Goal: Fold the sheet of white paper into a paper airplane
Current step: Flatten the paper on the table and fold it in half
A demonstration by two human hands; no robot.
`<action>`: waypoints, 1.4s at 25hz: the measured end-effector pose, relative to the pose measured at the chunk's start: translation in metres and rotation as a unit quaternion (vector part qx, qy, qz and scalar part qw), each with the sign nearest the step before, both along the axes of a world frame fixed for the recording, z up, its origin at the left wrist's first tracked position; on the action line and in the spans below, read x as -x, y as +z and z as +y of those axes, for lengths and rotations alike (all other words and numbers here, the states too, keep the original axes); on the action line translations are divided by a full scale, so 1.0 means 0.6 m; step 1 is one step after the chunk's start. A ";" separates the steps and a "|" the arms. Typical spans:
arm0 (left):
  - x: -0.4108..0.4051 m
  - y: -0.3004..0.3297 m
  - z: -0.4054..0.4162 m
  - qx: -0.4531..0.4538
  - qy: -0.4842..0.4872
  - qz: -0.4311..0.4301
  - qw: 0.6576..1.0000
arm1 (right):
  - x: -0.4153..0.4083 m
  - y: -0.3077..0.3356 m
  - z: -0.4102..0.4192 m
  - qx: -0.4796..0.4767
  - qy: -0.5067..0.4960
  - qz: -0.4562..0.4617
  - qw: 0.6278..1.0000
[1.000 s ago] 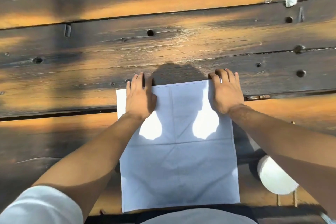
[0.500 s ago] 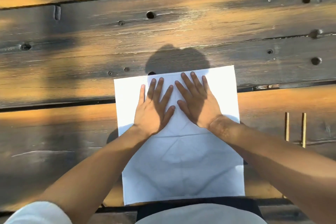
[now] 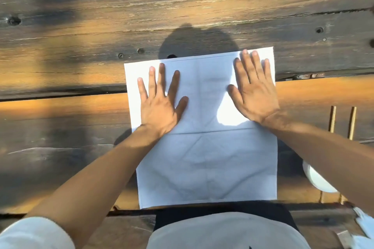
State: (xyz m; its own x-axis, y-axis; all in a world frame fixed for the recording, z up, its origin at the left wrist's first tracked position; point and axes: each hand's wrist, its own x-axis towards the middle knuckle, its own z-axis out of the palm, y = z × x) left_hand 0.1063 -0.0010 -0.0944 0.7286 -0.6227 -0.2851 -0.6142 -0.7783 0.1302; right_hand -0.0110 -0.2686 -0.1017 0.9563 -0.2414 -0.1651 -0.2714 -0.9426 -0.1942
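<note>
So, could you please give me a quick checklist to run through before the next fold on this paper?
1. Paper lying flat on the wooden table: ok.
2. Left hand pressing the upper left part, fingers spread: ok.
3. Right hand pressing the upper right part, palm down: ok.
4. Lengthwise centre crease visible as a guide: ok, faint.
5. Near edge fully on the table: cannot tell, it reaches the table's edge.
6. Far corners free to fold in: not ok, the right hand's fingertips lie close to the right corner.
</note>
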 end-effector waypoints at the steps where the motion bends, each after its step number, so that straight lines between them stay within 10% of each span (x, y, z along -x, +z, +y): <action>1: 0.025 0.004 -0.014 0.028 -0.019 0.006 0.999 | -0.002 0.002 0.034 -0.012 0.025 -0.020 0.999; 22: 0.214 0.000 0.053 0.075 -0.023 0.025 0.997 | 0.135 0.003 0.224 -0.116 0.061 -0.054 0.990; 35: 0.222 -0.012 0.150 0.025 0.045 -0.038 0.998 | 0.223 -0.006 0.167 -0.010 -0.067 -0.007 0.998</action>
